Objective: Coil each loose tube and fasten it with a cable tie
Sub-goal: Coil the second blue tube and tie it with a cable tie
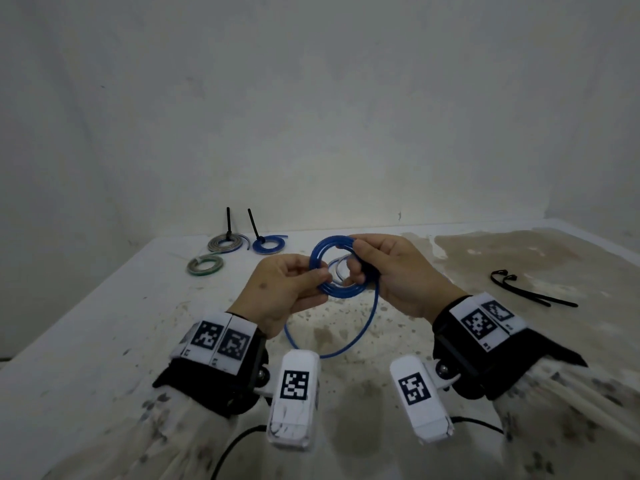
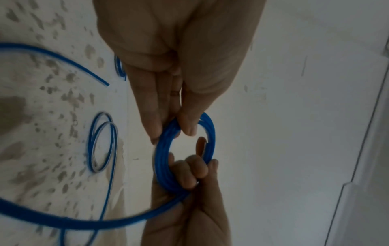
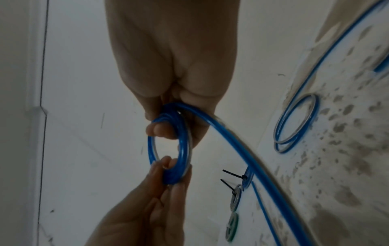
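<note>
A blue tube coil (image 1: 341,293) of several turns is held upright above the table between both hands. My left hand (image 1: 317,276) pinches its left side between thumb and fingers (image 2: 155,126). My right hand (image 1: 356,259) grips the right side, with curled fingers (image 3: 160,131) hooked through the ring. The coil's loose tail (image 1: 332,355) hangs down in a wide loop toward me and sweeps past the right wrist view as a long tail (image 3: 242,149). Two black cable ties (image 1: 530,291) lie on the table at the right.
Another loose blue and grey tube (image 2: 103,143) lies in loops on the stained white table (image 1: 104,323) behind the hands. Three tied coils sit at the back left: grey (image 1: 227,244), blue (image 1: 268,244), green (image 1: 204,265). A white wall stands close behind.
</note>
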